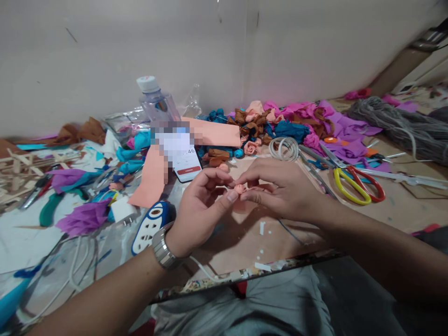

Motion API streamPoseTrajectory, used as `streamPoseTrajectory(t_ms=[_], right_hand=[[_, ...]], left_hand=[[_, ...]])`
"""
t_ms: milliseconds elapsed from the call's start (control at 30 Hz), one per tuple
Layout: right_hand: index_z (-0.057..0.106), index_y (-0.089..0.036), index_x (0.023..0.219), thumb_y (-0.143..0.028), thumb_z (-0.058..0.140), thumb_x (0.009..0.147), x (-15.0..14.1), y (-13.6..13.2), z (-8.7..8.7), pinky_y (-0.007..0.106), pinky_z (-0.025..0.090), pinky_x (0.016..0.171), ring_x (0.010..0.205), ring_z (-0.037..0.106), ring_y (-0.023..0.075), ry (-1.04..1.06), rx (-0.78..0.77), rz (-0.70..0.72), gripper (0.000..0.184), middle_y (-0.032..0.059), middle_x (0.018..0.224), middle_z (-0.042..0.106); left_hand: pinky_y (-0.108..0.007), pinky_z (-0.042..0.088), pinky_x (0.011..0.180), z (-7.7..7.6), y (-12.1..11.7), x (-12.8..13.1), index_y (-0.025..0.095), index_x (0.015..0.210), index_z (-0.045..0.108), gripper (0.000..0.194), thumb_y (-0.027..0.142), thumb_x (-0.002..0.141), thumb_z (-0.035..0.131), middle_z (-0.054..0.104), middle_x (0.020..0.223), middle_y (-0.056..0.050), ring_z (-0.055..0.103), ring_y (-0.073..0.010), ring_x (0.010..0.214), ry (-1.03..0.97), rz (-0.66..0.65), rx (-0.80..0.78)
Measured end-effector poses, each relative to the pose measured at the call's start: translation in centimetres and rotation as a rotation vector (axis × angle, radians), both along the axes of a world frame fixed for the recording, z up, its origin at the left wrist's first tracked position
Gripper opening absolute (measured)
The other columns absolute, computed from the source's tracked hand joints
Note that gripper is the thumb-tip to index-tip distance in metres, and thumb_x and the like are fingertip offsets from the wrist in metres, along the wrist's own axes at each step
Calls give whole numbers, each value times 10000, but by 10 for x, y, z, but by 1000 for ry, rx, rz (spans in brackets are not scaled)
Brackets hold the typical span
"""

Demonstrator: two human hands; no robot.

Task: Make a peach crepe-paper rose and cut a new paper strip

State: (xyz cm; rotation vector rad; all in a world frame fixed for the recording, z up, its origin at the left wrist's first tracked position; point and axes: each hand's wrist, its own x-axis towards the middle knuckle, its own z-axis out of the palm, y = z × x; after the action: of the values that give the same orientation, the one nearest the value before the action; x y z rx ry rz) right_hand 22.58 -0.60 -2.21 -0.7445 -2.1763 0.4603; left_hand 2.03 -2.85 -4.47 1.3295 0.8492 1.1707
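Between my two hands is a small peach crepe paper rose (240,188), held above the brown work surface (231,247). My left hand (203,205) pinches it from the left, with the thumb at its near side. From the right, my right hand (280,189) grips its edge between thumb and index finger. Just beyond the hands lie a phone (185,170) with a lit screen and peach paper strips (217,133). More finished paper roses (251,147) sit in the pile behind.
Scissors with yellow and red handles (360,184) and a roll of clear tape (283,149) lie to the right. A bottle (159,105) stands at the back. On the left are a blue-and-white power strip (150,227), purple paper (84,217) and green-handled pliers (51,210). Grey yarn (395,119) sits far right.
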Motion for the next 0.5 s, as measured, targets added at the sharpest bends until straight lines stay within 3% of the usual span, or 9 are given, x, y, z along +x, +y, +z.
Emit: streamPoseTrajectory(t_ms=[267, 500], right_hand=[[714, -178, 965, -394, 756, 869, -1, -1, 0, 275, 457, 736, 787, 646, 159, 9, 2, 3, 240, 38, 858, 740], [724, -188, 1018, -362, 758, 872, 0, -3, 3, 249, 472, 723, 754, 666, 135, 36, -56, -11, 229, 17, 868, 753]], left_hand=[[-242, 555, 809, 2, -2, 1, 220, 1009, 669, 172, 232, 859, 752, 677, 976, -22, 662, -138, 906, 10, -22, 41], [-302, 518, 950, -3, 0, -3, 253, 1045, 718, 148, 286, 901, 707, 710, 1100, -43, 660, -177, 1030, 7, 66, 79]])
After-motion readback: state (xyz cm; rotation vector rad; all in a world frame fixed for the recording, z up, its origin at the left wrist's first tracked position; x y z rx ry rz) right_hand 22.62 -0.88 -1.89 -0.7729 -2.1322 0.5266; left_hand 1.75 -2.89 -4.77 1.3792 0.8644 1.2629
